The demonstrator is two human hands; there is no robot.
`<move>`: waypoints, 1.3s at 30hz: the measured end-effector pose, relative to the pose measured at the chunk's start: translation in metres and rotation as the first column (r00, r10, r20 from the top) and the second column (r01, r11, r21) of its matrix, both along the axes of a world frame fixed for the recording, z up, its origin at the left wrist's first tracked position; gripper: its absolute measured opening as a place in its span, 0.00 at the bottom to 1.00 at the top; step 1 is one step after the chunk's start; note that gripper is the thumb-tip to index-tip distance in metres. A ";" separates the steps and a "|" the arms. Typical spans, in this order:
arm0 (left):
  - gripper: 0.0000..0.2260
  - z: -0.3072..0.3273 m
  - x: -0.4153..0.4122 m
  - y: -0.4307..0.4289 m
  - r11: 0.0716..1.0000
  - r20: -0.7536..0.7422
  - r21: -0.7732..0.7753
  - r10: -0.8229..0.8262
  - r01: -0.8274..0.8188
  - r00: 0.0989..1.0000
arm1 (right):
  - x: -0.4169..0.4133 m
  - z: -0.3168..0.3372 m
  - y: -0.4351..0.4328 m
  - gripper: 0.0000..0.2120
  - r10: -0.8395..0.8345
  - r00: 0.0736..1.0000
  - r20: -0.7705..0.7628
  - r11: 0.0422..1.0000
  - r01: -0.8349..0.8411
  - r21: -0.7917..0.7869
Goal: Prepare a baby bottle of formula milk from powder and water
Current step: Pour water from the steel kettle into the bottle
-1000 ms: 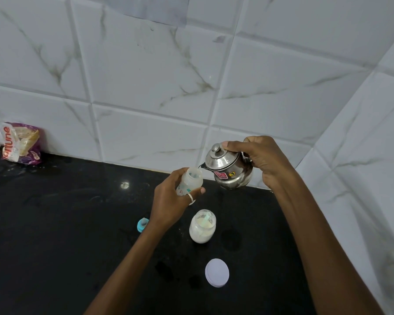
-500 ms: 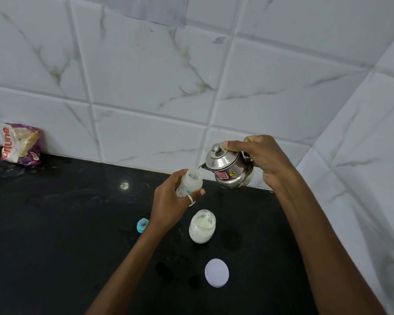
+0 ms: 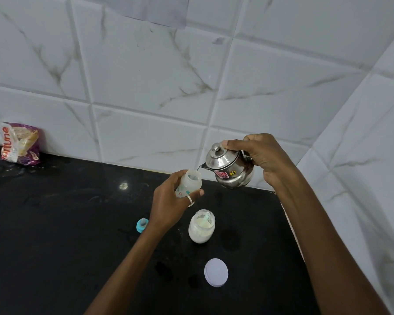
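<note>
Pouring step right now. My left hand (image 3: 168, 205) is wrapped around the baby bottle (image 3: 190, 181), holding it up off the black counter (image 3: 55, 223) with the open mouth tipped toward my right. My right hand (image 3: 263, 158) is gripping the steel kettle (image 3: 229, 168) by its handle side, one finger pressed on the lid, spout sitting right at the bottle's rim. Compared with a second ago, not much has changed: kettle and bottle are in almost the same spot, maybe tilted a hair more. So I'd guess water is trickling in slowly, though I can't really make out a stream. Below my left hand the open powder jar (image 3: 201, 226) sits with a scoop in it, its white lid (image 3: 216, 272) nearer me, and the teal bottle teat (image 3: 142, 224) just left of my wrist.
</note>
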State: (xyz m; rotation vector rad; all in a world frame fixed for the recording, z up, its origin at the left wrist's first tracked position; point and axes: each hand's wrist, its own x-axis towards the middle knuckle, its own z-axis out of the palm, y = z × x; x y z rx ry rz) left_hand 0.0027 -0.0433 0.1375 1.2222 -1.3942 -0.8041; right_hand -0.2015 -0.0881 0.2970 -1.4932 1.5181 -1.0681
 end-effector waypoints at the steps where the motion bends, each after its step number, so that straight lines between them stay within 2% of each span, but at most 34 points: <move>1: 0.29 0.000 0.000 0.000 1.000 0.000 0.001 0.002 -0.002 1.000 | 0.000 0.000 0.000 0.26 0.006 1.000 0.003 1.000 -0.006 0.001; 16: 0.29 -0.001 0.000 0.000 1.000 -0.001 0.008 0.010 -0.010 1.000 | 0.001 0.001 -0.002 0.26 0.026 1.000 0.015 1.000 -0.026 -0.002; 39: 0.27 0.010 0.002 -0.005 0.996 0.003 -0.077 0.048 -0.048 0.999 | 0.005 -0.004 -0.002 0.26 0.048 0.999 0.009 0.999 -0.049 0.010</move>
